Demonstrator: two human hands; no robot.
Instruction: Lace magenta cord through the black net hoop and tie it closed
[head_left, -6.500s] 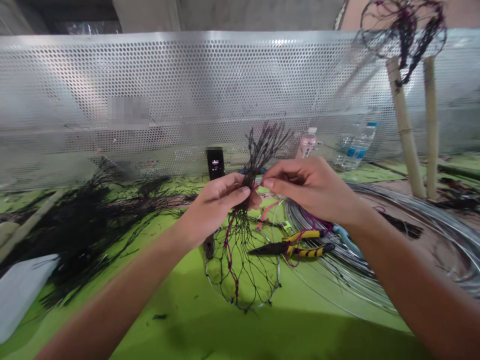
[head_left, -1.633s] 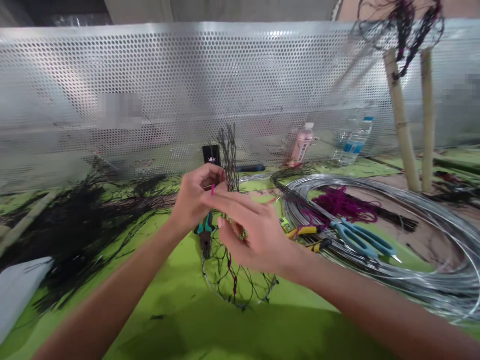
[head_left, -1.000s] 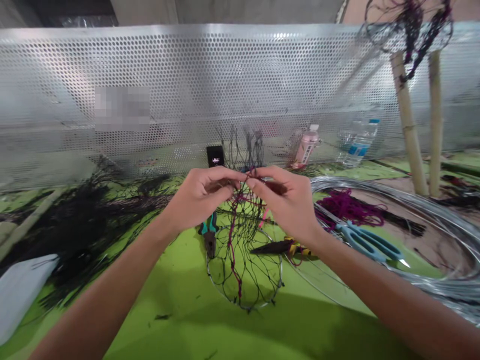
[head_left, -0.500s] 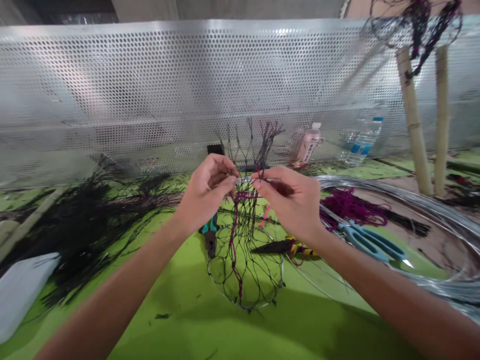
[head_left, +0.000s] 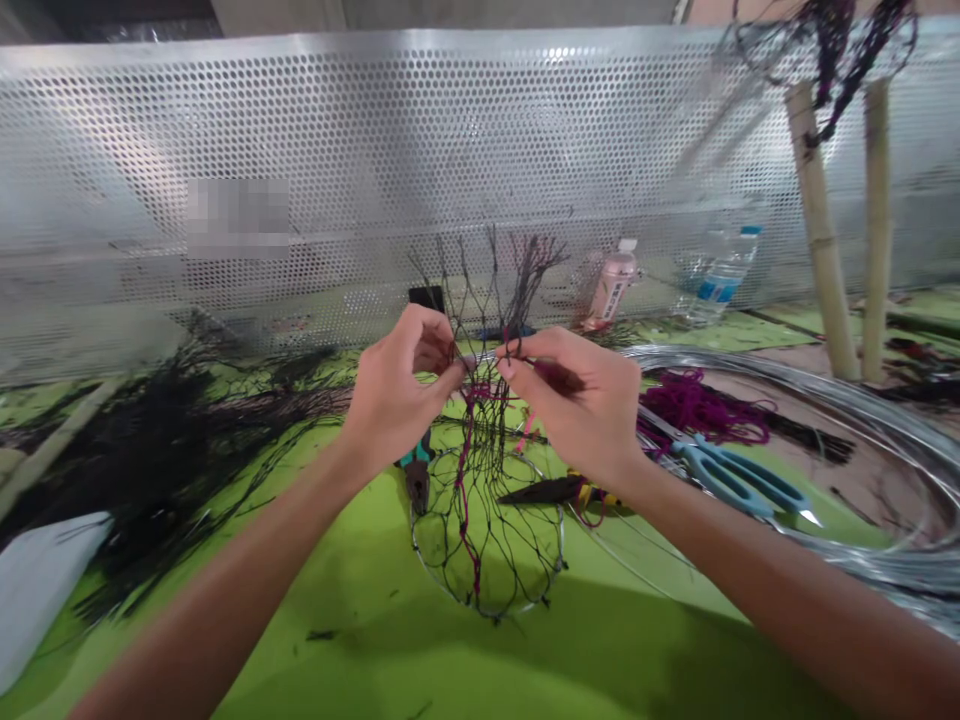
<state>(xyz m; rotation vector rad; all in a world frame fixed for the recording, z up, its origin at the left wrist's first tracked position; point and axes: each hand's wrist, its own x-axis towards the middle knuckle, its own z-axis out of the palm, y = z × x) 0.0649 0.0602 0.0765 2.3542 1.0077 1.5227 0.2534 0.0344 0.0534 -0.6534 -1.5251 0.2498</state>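
Note:
A net of knotted black cord (head_left: 489,520), with a purple cord (head_left: 463,490) running down it, stands between my hands. Its lower end is tied to a thin wire ring (head_left: 442,592) near the green tabletop, and its loose strands (head_left: 529,275) fan upward. My left hand (head_left: 401,385) curls at the upper left of the net, thumb against the black cords. On the other side my right hand (head_left: 581,400) pinches the net's cords between thumb and index finger, close to a purple strand. My curled fingertips partly hide the cords.
Pliers with teal grips (head_left: 418,485) and yellow-handled pliers (head_left: 547,491) lie beside the net. To the right are blue-handled scissors (head_left: 739,475), purple cord (head_left: 697,408) and a wire coil (head_left: 862,395). Black strands (head_left: 165,450) heap at left; two bottles (head_left: 611,285) stand before the perforated metal sheet (head_left: 450,150).
My left hand has shifted slightly left, and the net's upper left strands now spread farther left. My right hand keeps its pinch. The whole view has shifted a little.

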